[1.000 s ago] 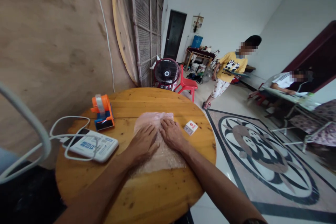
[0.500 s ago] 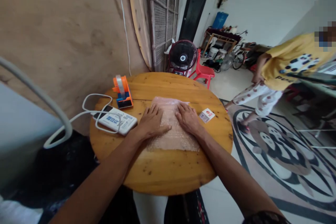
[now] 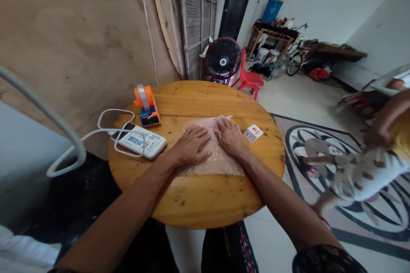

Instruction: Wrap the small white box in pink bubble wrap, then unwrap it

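A sheet of clear bubble wrap point(image 3: 213, 166) lies spread on the round wooden table point(image 3: 205, 209). My left hand point(image 3: 194, 145) rests flat on its left part, palm down, fingers stretched toward the right. On the upper right of the sheet lies my right hand point(image 3: 229, 137), also palm down with fingers extended. Neither hand grips anything. Just right of my right hand stands a small white box point(image 3: 253, 133) with a red mark. Beyond my left forearm are a white power strip point(image 3: 141, 140) with its cable and an orange and blue tape dispenser point(image 3: 147, 106).
Past the table's far edge stand a black fan point(image 3: 223, 60) and a red plastic chair point(image 3: 251, 77). A person in patterned trousers point(image 3: 368, 175) is on the right, over the patterned floor. A thick pale cable point(image 3: 45, 113) curves along the left.
My left hand has shifted to the right across the bubble wrap, closer to my right hand. The person at the right has moved nearer and further to the right. The view has tilted slightly.
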The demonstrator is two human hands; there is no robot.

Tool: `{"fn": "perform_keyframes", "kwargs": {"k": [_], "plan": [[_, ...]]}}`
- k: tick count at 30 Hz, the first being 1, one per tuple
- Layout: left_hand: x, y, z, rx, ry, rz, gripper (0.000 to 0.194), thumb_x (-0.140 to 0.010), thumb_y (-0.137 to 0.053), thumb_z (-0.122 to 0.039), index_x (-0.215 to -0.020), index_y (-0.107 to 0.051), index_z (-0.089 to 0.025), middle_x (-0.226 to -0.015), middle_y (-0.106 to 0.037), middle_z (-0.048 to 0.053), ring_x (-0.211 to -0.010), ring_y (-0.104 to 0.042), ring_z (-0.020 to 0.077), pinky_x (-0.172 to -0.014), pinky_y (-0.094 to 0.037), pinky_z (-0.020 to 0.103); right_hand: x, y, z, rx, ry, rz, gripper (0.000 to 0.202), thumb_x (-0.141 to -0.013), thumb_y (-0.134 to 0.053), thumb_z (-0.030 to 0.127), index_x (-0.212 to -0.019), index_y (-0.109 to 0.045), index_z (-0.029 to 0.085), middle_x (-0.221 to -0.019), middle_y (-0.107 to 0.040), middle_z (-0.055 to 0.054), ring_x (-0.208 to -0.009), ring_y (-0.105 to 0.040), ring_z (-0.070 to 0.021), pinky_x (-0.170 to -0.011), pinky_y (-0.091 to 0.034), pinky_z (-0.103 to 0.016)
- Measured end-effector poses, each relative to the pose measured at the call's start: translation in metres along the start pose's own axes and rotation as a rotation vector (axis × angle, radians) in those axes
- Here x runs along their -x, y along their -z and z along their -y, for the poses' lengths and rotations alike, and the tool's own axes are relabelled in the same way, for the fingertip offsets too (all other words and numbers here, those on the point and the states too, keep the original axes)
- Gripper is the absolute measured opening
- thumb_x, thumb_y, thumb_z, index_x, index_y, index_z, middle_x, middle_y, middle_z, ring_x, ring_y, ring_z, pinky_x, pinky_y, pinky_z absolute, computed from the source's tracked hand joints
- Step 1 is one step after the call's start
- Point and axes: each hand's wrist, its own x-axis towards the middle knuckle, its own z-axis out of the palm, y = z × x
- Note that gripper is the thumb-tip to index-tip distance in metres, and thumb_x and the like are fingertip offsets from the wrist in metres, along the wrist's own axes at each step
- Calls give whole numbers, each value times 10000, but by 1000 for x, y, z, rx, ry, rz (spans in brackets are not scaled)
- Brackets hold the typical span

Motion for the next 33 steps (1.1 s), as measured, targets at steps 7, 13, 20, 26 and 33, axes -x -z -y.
{"fn": "perform_keyframes", "kwargs": {"k": [7, 13, 20, 26, 33], "plan": [[0, 2, 7, 1, 26, 62, 706, -817, -571, -545, -1392, -464, -149, -1514, -391, 138, -1427, -293, 311, -1174, -199, 458, 2, 6, -5, 2, 2, -21, 430, -996, -296, 289, -1326, -480, 86, -1372, -506, -181, -1226, -456, -280, -1022, -340, -393], [0, 3, 9, 25, 33, 89, 757, -794, -597, -565, -1407, -446, -146, -1539, -339, 156, -1433, -273, 335, -1165, -207, 486, 2, 9, -11, 50, -61, 32, 359, -989, -286, 227, -1229, -530, 117, -1249, -570, -177, -1088, -529, -274, -922, -392, -374], [1, 5, 10, 70, 33, 110, 754, -794, -623, -531, -1430, -426, -178, -1553, -307, 155, -1450, -233, 320, -1171, -183, 473, 2, 7, -18, 26, -61, 76, 385, -953, -289, 148, -1263, -515, 122, -1305, -552, -189, -1154, -506, -281, -961, -374, -391], [1, 6, 9, 117, 33, 163, 545, -808, -646, -468, -1323, -566, -308, -1584, -250, 96, -1464, -168, 362, -1159, -146, 548, 1, 7, -20, -10, -41, 47, 382, -950, -301, 138, -1247, -540, 118, -1268, -586, -171, -1133, -538, -261, -965, -394, -361], [2, 7, 10, 148, 41, 182, 534, -814, -645, -477, -1318, -572, -316, -1597, -217, 85, -1474, -121, 360, -1168, -109, 544, 11, 37, -19, -44, 25, -62, 385, -915, -430, 207, -1248, -584, 90, -1331, -567, -158, -1236, -485, -271, -1046, -370, -384]]}}
